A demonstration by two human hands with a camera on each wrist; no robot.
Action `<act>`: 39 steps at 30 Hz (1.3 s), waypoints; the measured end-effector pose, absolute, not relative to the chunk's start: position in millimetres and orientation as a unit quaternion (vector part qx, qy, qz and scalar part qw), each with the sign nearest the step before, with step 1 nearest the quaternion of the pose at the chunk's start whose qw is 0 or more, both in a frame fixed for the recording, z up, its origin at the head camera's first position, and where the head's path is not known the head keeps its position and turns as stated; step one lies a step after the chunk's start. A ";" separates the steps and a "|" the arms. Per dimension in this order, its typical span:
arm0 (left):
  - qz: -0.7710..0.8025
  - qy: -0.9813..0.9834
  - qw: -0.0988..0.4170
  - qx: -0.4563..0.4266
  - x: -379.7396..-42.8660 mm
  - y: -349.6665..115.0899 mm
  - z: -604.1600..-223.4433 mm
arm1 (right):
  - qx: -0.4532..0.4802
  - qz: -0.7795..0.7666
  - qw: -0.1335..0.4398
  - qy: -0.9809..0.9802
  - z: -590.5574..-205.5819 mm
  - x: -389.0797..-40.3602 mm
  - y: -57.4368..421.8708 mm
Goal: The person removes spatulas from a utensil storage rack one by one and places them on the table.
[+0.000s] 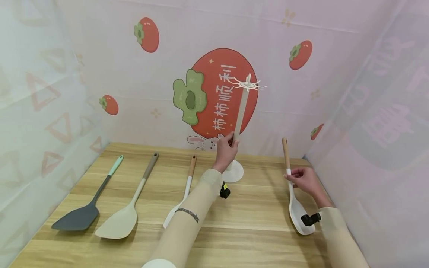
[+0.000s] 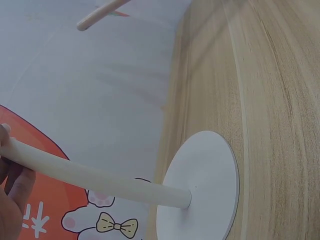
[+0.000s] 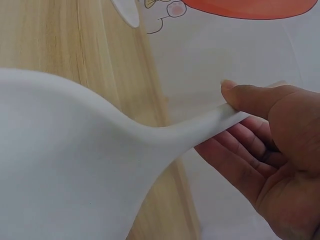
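Note:
At the back of the table stands a white utensil stand (image 1: 241,111) with a round base (image 2: 222,175) and a ring of thin hooks on top. My left hand (image 1: 226,150) grips its pole partway up; in the left wrist view only some fingers show at the edge. On the right, a white spoon (image 1: 296,212) with a wooden handle is held by my right hand (image 1: 304,180). The thumb and fingers pinch its white neck just below the wood. Seen from the right wrist, the spoon's wide bowl (image 3: 65,160) fills the near side, and the hand (image 3: 285,155) holds the narrow shaft.
A dark grey turner (image 1: 78,216) with a mint handle and a beige turner (image 1: 120,222) lie on the left of the wooden table (image 1: 254,238). A white utensil (image 1: 188,186) with a wooden handle is partly hidden by my left sleeve. Printed cloth walls (image 1: 161,123) enclose the table.

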State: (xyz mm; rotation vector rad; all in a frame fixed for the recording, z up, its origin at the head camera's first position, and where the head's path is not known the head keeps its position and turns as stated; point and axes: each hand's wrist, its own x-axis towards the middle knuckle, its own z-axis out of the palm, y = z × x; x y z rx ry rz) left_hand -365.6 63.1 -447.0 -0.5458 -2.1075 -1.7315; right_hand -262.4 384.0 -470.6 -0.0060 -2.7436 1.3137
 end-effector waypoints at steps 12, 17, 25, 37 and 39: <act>-0.604 -0.754 0.174 -0.192 -366.1 62.5 -446.9 | -0.020 0.416 0.007 -0.909 -478.7 -255.6 389.0; -0.603 -0.755 0.172 -0.193 -366.9 62.0 -447.3 | -0.036 0.408 -0.016 -0.912 -481.2 -253.7 388.7; -0.600 -0.757 0.173 -0.191 -367.5 62.6 -448.0 | -0.043 0.400 -0.043 -0.914 -485.3 -249.0 388.1; -0.601 -0.753 0.178 -0.201 -367.7 61.5 -447.7 | -0.064 0.392 -0.073 -0.915 -493.8 -249.3 383.4; -0.602 -0.752 0.177 -0.201 -367.8 61.7 -448.3 | -0.070 0.385 -0.074 -0.917 -494.4 -249.1 382.1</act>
